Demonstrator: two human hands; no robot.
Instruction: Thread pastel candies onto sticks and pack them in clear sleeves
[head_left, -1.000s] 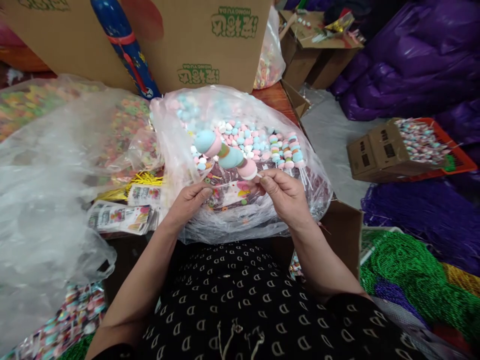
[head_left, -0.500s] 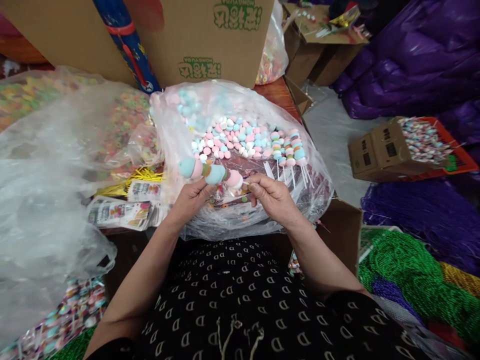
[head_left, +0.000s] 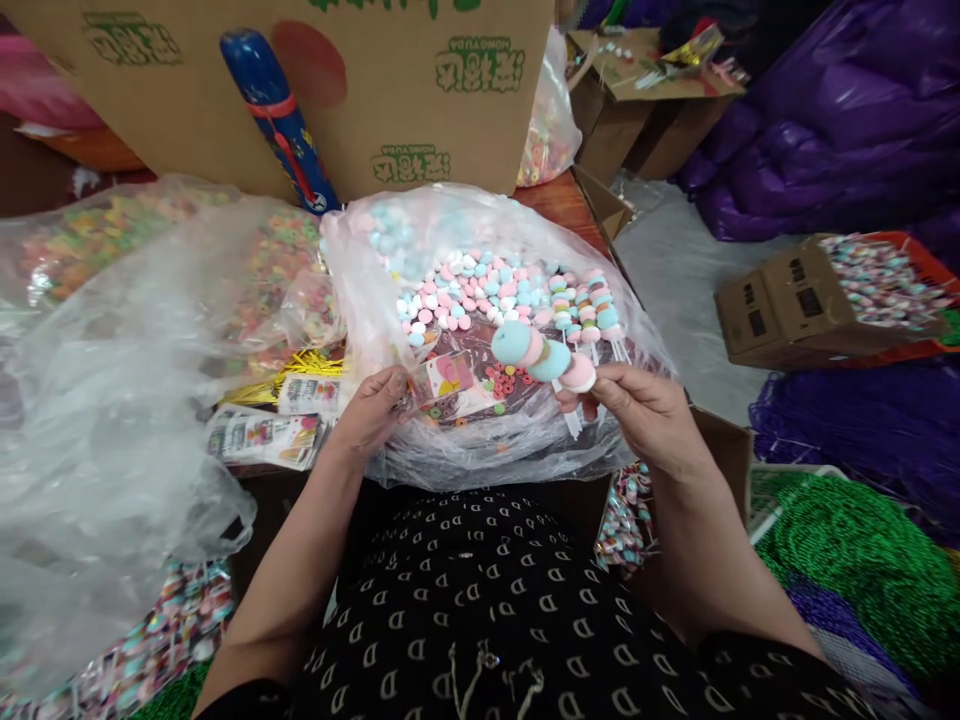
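My right hand (head_left: 637, 405) pinches the stick end of a marshmallow skewer (head_left: 547, 357) threaded with blue and pink marshmallows and brownish-green rings. The skewer points left, over a clear plastic sheet. At the left, my left hand (head_left: 373, 408) is closed at the edge of a small clear bag (head_left: 448, 377) with pink and yellow print. Small red and green candy rings (head_left: 506, 380) lie right of that bag. Loose pink, white and blue marshmallows (head_left: 472, 285) are heaped beyond the hands. Several finished skewers (head_left: 585, 305) rest to the right of the heap.
A cardboard box (head_left: 390, 100) stands behind, with a blue bottle (head_left: 281, 125) against it. Bags of candy rings (head_left: 135, 235) and printed packets (head_left: 266, 435) with yellow ties (head_left: 300, 370) are on the left. On the right stands a box of wrapped sweets (head_left: 780, 310), near green beads (head_left: 855, 560).
My right hand has carried the skewer to the right. My left hand has let go of the skewer and is now at the printed bag. The view has shifted slightly.
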